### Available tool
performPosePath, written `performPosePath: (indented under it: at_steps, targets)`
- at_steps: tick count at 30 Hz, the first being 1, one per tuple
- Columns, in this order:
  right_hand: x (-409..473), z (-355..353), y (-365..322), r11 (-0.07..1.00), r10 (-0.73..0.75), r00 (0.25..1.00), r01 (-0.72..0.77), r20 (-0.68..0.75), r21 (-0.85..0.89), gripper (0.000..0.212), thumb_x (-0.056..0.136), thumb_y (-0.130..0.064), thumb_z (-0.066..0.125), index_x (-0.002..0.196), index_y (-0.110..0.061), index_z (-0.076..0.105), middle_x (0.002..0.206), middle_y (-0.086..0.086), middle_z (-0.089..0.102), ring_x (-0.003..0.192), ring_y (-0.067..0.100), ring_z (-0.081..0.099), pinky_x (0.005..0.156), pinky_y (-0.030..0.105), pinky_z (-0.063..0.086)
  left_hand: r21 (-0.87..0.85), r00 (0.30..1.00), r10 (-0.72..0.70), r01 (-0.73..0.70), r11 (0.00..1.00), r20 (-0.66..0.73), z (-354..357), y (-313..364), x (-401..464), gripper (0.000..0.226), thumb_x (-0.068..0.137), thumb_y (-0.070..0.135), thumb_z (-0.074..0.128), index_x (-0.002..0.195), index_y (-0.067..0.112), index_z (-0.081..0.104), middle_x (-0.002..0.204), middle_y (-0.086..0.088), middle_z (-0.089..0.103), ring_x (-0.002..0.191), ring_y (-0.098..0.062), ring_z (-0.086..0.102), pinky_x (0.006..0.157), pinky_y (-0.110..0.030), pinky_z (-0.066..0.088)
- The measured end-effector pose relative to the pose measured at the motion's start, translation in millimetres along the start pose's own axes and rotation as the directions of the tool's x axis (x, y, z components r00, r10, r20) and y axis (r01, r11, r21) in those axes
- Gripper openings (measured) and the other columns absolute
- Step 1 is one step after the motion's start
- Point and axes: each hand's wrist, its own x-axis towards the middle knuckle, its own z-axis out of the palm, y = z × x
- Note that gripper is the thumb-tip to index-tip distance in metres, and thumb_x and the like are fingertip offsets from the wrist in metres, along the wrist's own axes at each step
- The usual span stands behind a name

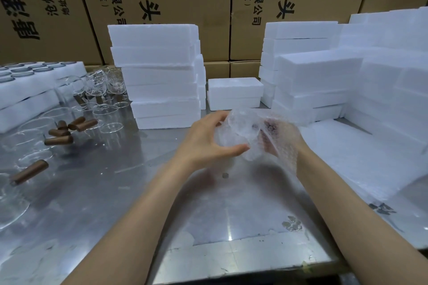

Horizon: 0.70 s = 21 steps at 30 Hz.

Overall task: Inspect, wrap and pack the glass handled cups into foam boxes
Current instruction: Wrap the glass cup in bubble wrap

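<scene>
Right now I am holding the glass cup (240, 132) in bubble wrap (281, 141) over the middle of the metal table (115, 192). My left hand (208, 139) is curling around it, and my right hand (278, 139) is cupping it under the wrap. I am thinking it is slippery and easy to break, so I am gripping the round body, not the handle.

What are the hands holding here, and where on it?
Both hands hold a bubble-wrapped cup: left hand grips the wrapped body's near-left side; right hand supports it from the right, under the wrap.
</scene>
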Motion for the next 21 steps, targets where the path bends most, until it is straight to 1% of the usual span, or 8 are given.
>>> performPosePath:
  at_steps: [3,6,8,11,14,17,19,21]
  targets:
    - [3.7,4.5,-0.2,0.978,-0.039,0.999,0.038,-0.002,-0.203,0.034,0.094,-0.006,0.049,0.061,-0.013,0.051,0.038,-0.008,0.05,0.031,0.002,0.046,0.034,0.014,0.035,-0.004,0.999,-0.048,0.048,0.999,0.021,2.6,-0.7,-2.8,0.058,0.056,0.061,0.069,0.108,0.036,0.061,0.102,0.02,0.066,0.097,-0.001,0.059,0.086,-0.02,0.045]
    - [4.1,2.7,2.0,0.932,-0.065,0.998,0.052,-0.023,-0.359,0.018,0.097,-0.012,0.048,0.08,-0.015,0.054,0.075,0.001,0.061,0.065,0.013,0.059,0.054,0.015,0.051,0.016,0.996,-0.08,0.081,0.997,-0.026,3.5,-6.3,-2.4,0.054,0.057,0.062,0.068,0.103,0.036,0.06,0.099,0.018,0.065,0.093,0.0,0.059,0.082,-0.021,0.047]
    - [2.2,-0.2,0.9,0.847,-0.216,0.975,0.166,-0.043,-0.504,0.02,0.097,-0.009,0.046,0.079,-0.017,0.053,0.082,0.0,0.058,0.071,0.012,0.057,0.06,0.008,0.047,0.048,0.984,-0.136,0.143,0.989,-0.119,2.5,-13.0,0.8,0.055,0.055,0.064,0.066,0.099,0.031,0.061,0.097,0.015,0.064,0.091,-0.005,0.059,0.08,-0.025,0.047]
    - [-2.0,0.7,-2.9,0.805,-0.514,0.849,0.428,-0.123,-0.411,0.019,0.093,-0.016,0.049,0.082,-0.025,0.062,0.08,-0.008,0.067,0.069,0.005,0.062,0.064,0.017,0.046,-0.088,0.92,-0.299,0.286,0.954,-0.252,-2.4,-22.4,5.9,0.047,0.06,0.055,0.075,0.093,0.025,0.061,0.09,0.014,0.065,0.084,-0.004,0.06,0.072,-0.017,0.047]
    - [-3.2,-4.2,-4.5,0.762,-0.645,0.687,0.545,-0.336,-0.349,0.015,0.09,-0.016,0.05,0.092,-0.027,0.059,0.095,-0.003,0.069,0.085,0.009,0.061,0.076,0.026,0.047,-0.395,0.83,-0.524,0.424,0.815,-0.192,-9.8,-26.2,10.6,0.03,0.074,0.043,0.077,0.078,0.018,0.061,0.073,0.011,0.064,0.071,-0.011,0.059,0.062,-0.016,0.044]
    - [0.3,-9.9,-3.8,0.894,-0.449,0.804,0.409,-0.39,-0.186,0.02,0.091,-0.025,0.054,0.111,-0.023,0.054,0.115,-0.002,0.06,0.106,0.013,0.056,0.094,0.035,0.047,-0.627,0.776,-0.629,0.515,0.585,0.049,-14.5,-20.8,11.2,0.035,0.078,0.049,0.069,0.079,0.016,0.057,0.079,-0.003,0.058,0.08,-0.023,0.061,0.081,-0.029,0.053]
    - [2.8,-8.1,-2.8,0.973,-0.226,0.938,0.204,-0.264,-0.11,0.032,0.091,-0.041,0.056,0.116,-0.023,0.051,0.125,0.001,0.057,0.113,0.017,0.053,0.1,0.037,0.043,-0.676,0.802,-0.577,0.51,0.533,0.15,-14.4,-17.6,9.0,0.028,0.08,0.049,0.067,0.086,0.021,0.061,0.09,0.0,0.064,0.094,-0.021,0.068,0.087,-0.027,0.054]
    - [2.8,-4.2,0.8,0.997,-0.039,0.996,0.033,-0.083,-0.071,0.053,0.081,-0.061,0.056,0.122,-0.027,0.052,0.129,0.002,0.055,0.117,0.018,0.052,0.102,0.04,0.038,-0.705,0.835,-0.506,0.493,0.51,0.217,-13.1,-14.5,7.3,0.03,0.076,0.048,0.07,0.095,0.025,0.064,0.102,0.001,0.07,0.098,-0.018,0.069,0.085,-0.025,0.054]
